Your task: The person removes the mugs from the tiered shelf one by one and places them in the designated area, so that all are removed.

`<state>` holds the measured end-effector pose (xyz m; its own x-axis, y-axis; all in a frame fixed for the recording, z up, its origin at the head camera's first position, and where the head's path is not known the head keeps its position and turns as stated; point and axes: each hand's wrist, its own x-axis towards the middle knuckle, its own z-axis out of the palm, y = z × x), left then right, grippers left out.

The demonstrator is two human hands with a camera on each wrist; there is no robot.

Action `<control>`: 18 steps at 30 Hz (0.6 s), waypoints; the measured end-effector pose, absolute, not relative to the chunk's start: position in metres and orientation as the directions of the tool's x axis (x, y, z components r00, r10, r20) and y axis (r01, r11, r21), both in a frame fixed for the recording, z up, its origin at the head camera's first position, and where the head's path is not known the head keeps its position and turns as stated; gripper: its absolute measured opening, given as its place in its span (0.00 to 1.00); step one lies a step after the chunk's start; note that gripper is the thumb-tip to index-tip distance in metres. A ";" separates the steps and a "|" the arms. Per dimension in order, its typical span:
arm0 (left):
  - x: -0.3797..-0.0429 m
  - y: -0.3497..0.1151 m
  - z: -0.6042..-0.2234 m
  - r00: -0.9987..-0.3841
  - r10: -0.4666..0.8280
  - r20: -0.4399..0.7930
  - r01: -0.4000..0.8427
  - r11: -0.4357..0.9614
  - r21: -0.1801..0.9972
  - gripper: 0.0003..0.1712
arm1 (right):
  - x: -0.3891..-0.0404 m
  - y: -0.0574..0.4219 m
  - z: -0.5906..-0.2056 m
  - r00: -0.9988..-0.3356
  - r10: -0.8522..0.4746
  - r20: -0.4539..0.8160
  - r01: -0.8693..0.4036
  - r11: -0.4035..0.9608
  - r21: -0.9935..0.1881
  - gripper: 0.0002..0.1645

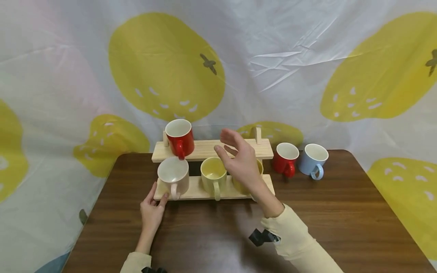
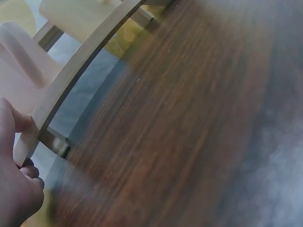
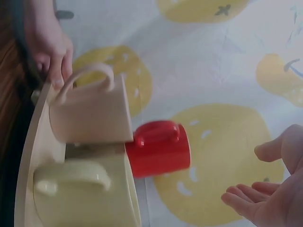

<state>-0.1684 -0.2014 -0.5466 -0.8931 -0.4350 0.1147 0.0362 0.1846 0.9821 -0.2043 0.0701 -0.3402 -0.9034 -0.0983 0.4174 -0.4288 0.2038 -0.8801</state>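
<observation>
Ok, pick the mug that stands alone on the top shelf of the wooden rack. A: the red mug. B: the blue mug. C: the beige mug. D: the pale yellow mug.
A: the red mug is the only one on the upper shelf of the wooden rack, at its left end; the beige mug and the pale yellow mug sit on the lower shelf, and the blue mug stands on the table to the right of the rack.

Dark wood-grain counter (image 1: pixel 341 227), rounded corners. Behind it hangs a creased white cloth backdrop (image 1: pixel 290 57) printed with large yellow fruit shapes. Light even.
</observation>
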 end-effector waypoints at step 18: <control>-0.167 -0.202 -0.544 -0.897 -0.425 0.122 0.033 0.210 0.977 0.35 | -0.215 0.001 -0.358 -0.945 -0.144 0.295 -0.315 0.143 -0.938 0.29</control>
<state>-0.1669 -0.2021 -0.5439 -0.8969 -0.4252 0.1216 0.0328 0.2102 0.9771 -0.2148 0.0012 -0.3580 -0.9446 -0.1438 0.2950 -0.3148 0.1434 -0.9383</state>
